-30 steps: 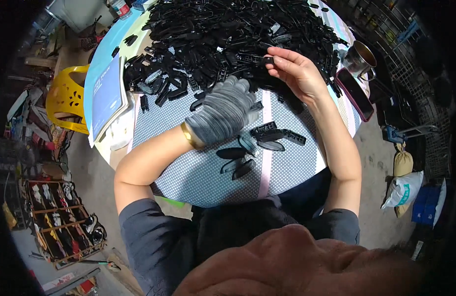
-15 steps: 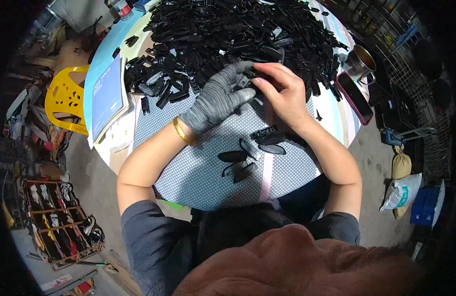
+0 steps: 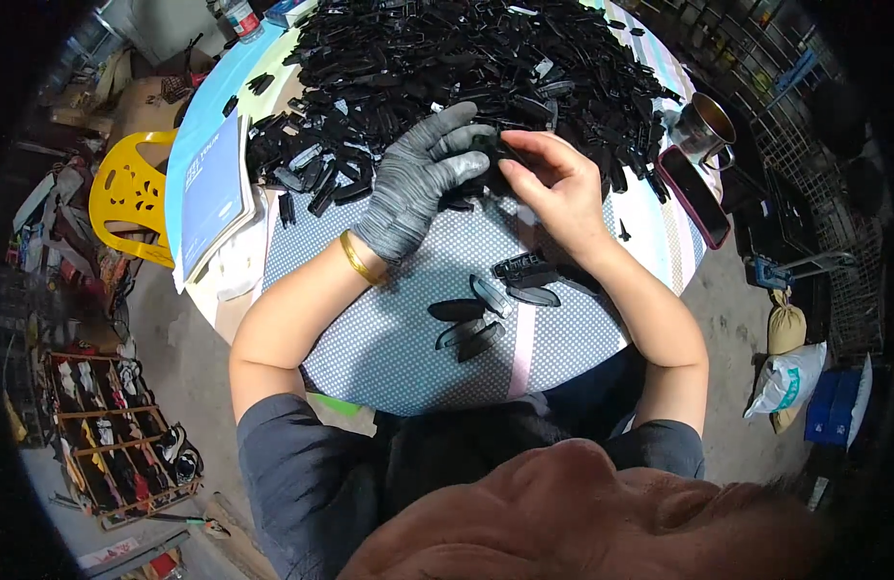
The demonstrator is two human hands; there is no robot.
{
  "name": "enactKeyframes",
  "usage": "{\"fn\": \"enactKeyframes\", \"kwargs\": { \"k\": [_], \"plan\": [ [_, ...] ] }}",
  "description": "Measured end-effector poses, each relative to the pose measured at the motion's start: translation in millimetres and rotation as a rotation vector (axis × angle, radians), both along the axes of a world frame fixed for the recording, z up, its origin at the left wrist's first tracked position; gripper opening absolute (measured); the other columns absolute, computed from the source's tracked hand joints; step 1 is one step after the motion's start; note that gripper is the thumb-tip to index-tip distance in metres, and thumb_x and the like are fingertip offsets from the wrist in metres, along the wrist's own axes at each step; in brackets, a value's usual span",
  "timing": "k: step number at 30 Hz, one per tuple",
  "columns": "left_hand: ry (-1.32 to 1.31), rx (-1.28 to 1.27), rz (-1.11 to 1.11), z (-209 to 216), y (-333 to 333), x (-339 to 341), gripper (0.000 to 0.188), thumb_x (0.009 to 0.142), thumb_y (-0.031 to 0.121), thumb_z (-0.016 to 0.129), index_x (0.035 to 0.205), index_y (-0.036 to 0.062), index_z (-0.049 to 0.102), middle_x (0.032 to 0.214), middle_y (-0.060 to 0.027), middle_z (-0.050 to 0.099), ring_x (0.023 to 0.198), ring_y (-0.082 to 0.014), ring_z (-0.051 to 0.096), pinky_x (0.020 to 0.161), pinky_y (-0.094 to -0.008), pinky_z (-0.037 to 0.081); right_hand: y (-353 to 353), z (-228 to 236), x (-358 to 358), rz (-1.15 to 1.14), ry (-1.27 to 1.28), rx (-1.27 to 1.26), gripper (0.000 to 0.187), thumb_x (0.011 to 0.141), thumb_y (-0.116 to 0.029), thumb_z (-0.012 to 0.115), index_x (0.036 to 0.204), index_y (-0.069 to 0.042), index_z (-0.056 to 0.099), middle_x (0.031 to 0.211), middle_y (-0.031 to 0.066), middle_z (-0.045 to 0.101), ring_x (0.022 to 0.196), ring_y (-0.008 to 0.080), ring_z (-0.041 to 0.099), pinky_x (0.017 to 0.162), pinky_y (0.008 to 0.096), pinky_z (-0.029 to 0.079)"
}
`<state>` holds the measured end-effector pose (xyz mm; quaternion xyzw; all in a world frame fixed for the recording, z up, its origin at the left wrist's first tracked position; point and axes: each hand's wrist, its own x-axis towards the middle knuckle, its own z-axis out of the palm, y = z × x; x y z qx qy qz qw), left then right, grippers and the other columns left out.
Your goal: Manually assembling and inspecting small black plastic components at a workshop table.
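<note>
My left hand (image 3: 415, 184), in a grey striped knit glove, pinches a small black plastic part (image 3: 493, 153) between thumb and a finger, with another finger raised. The bare thumb and index finger of my right hand (image 3: 563, 188) close on the part's other side. Fingers cover much of it, so its exact shape is hard to make out. Beyond both hands spreads a large heap of black plastic parts (image 3: 447, 58). Nearer me on the dotted cloth lie several loose curved black pieces (image 3: 457, 309) and a thicker ridged black part (image 3: 524, 266).
On the round table (image 3: 389, 358), a blue-covered booklet (image 3: 212, 188) lies left. A metal mug (image 3: 703, 126) and a phone (image 3: 693, 196) sit at the right edge. A bottle (image 3: 242, 19) stands far left. Beside the table are a yellow stool (image 3: 128, 193) and a white sack (image 3: 787, 377).
My left hand has turned more upright, with one finger lifted away from the part. My right hand has shifted very slightly; the loose pieces in front have stayed put.
</note>
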<state>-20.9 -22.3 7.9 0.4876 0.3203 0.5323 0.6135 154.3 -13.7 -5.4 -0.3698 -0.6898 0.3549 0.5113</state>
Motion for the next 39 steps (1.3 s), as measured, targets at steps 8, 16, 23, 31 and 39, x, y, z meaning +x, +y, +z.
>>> {"fn": "enactKeyframes", "kwargs": {
  "k": [8, 16, 23, 31, 39],
  "plan": [
    [0.069, 0.025, 0.065, -3.8, -2.8, 0.9, 0.052, 0.076, 0.000, 0.063, 0.125, 0.0019, 0.045, 0.111, -0.0084, 0.059, 0.099, -0.0142, 0.056, 0.086, -0.0246, 0.047, -6.1, 0.3, -6.7, -0.003, -0.036, 0.039, 0.027, 0.075, -0.005, 0.069, 0.100, 0.002, 0.062, 0.099, 0.0073, 0.059, 0.087, 0.0110, 0.058, 0.075, 0.0217, 0.048],
    [0.020, 0.065, 0.080, 5.1, -11.5, 7.3, 0.043, 0.082, 0.001, 0.058, 0.124, 0.0005, 0.047, 0.108, -0.0079, 0.061, 0.096, -0.0121, 0.058, 0.082, -0.0225, 0.049, -3.6, -9.9, -12.7, -0.042, -0.098, 0.032, 0.032, 0.074, -0.013, 0.072, 0.099, -0.001, 0.056, 0.088, 0.0034, 0.057, 0.076, 0.0083, 0.055, 0.063, 0.0220, 0.048],
    [0.086, 0.074, -0.102, 12.6, -3.2, -5.0, 0.045, 0.083, 0.020, 0.061, 0.123, 0.0027, 0.048, 0.112, -0.0092, 0.059, 0.098, -0.0166, 0.057, 0.089, -0.0296, 0.045, -7.0, 3.8, -4.3, 0.218, -0.105, -0.070, 0.026, 0.082, -0.023, 0.065, 0.085, 0.003, 0.059, 0.070, 0.0054, 0.059, 0.064, 0.0118, 0.056, 0.058, 0.0269, 0.045],
    [0.073, 0.078, -0.192, 4.6, -5.3, -8.9, 0.032, 0.085, 0.022, 0.060, 0.109, 0.0018, 0.059, 0.101, -0.0086, 0.063, 0.094, -0.0170, 0.058, 0.088, -0.0302, 0.045, -13.1, 0.2, -8.5, 0.040, -0.259, 0.291, 0.028, 0.075, -0.022, 0.068, 0.070, 0.003, 0.057, 0.063, 0.0135, 0.053, 0.055, 0.0263, 0.055, 0.050, 0.0323, 0.041],
    [0.598, 0.326, -0.075, 34.0, -16.6, -4.5, 0.022, 0.084, 0.018, 0.057, 0.101, 0.0061, 0.064, 0.083, -0.0061, 0.065, 0.078, -0.0136, 0.061, 0.074, -0.0262, 0.048, 9.7, -3.9, -0.7, 0.093, -0.538, 0.514, 0.020, 0.068, -0.018, 0.068, 0.076, -0.002, 0.059, 0.075, 0.0101, 0.058, 0.071, 0.0278, 0.057, 0.062, 0.0373, 0.048]
  ]
}}
